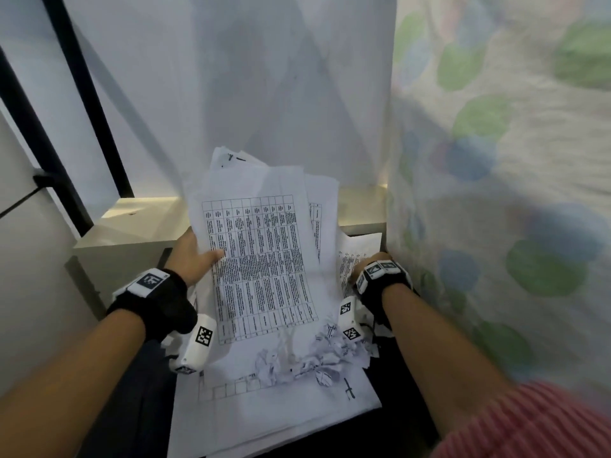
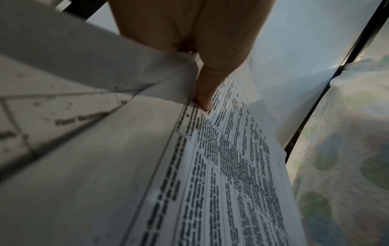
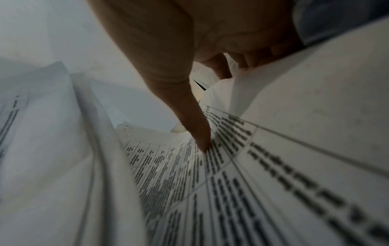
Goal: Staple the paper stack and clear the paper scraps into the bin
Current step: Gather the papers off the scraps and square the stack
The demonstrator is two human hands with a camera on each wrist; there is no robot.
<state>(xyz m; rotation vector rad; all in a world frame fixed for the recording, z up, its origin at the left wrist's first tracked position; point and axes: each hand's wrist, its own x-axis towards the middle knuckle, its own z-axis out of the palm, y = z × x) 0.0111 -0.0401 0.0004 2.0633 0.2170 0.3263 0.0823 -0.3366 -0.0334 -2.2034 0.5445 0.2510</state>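
Two hands are occupied with the paper stack [image 1: 261,256], which is held tilted above a dark surface, its far edge raised towards a white curtain [image 1: 281,77]. The left hand [image 1: 193,256] grips the stack's left edge, thumb pressed on the printed face and fingers hidden beneath. The right hand [image 1: 370,262] pinches sheets at the right side, thumb on top and fingers curled under. The gathering and squaring step appears to be in hand; stapling is judged not yet begun, and no stapler or bin is visible. The next move would call for the fanned sheets to be knocked into line before any staple is driven. The stack is seen as loose white sheets printed with a dense table, edges staggered and corners splayed. Crumpled paper scraps [image 1: 317,358] lie on a lower sheet, just beside the right wrist, still uncleared.
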